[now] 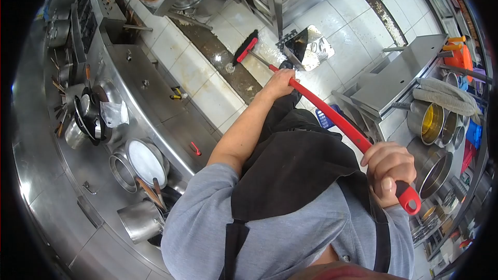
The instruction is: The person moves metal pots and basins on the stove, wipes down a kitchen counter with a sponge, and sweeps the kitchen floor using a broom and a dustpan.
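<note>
A long red pole (332, 113) runs from a red brush head with black bristles (246, 47) on the floor up to its looped end at the right. My left hand (280, 83) is closed round the lower part of the pole. Near the looped end, my right hand (389, 168) grips it too. The brush head lies beside a dark floor channel (228, 70) with a small round drain. A shiny metal plate (317, 49) is on the wet tiles near my feet, with a dark piece over its left part.
To the left runs a steel counter (171, 124) with pans, bowls and a pot (140, 221). Steel shelving (272, 0) stands ahead. At the right are a steel bench (399, 78), more pots (433, 168) and an orange container (459, 57). A blue basket (327, 117) sits near my legs.
</note>
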Action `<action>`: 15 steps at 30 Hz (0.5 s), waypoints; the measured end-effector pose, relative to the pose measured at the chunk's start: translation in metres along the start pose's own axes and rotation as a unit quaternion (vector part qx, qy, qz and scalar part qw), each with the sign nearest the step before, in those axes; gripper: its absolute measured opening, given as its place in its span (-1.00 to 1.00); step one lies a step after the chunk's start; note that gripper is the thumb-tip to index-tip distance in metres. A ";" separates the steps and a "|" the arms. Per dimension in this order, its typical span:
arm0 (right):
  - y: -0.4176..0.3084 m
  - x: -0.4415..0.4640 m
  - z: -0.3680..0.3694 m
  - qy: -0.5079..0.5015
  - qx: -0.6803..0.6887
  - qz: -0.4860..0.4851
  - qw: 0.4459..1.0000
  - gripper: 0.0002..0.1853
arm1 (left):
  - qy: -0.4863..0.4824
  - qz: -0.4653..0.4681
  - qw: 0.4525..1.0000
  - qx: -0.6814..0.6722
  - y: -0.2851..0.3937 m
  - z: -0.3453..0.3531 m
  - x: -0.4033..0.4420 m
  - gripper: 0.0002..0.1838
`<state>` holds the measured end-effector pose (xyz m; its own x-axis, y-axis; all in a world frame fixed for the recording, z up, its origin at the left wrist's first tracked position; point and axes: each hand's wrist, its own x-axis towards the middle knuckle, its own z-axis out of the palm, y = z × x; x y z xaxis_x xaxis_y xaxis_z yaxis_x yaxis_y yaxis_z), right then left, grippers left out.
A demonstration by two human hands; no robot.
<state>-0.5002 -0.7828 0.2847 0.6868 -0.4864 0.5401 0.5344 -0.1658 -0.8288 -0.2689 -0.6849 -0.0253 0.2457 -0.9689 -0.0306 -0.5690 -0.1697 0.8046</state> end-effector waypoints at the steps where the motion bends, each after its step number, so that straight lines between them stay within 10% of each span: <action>1: 0.004 0.002 0.001 -0.003 0.002 0.005 1.000 -0.82 | 0.028 0.022 0.999 -0.008 -0.002 0.000 0.000 -0.70; 11: 0.002 0.018 0.007 0.136 -0.063 0.024 0.988 -0.69 | 0.078 0.002 0.997 0.024 -0.022 0.023 0.018 -0.68; 15: -0.041 0.019 -0.023 0.164 -0.039 0.007 0.986 -0.71 | -0.047 -0.040 0.998 0.000 0.024 0.045 0.018 -0.85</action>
<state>-0.5210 -0.8051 0.3254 0.4909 -0.7377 0.4634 0.4781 -0.2166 -0.8512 -0.3134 -0.7140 -0.0333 0.2149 -0.9649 -0.1508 -0.5509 -0.2472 0.7971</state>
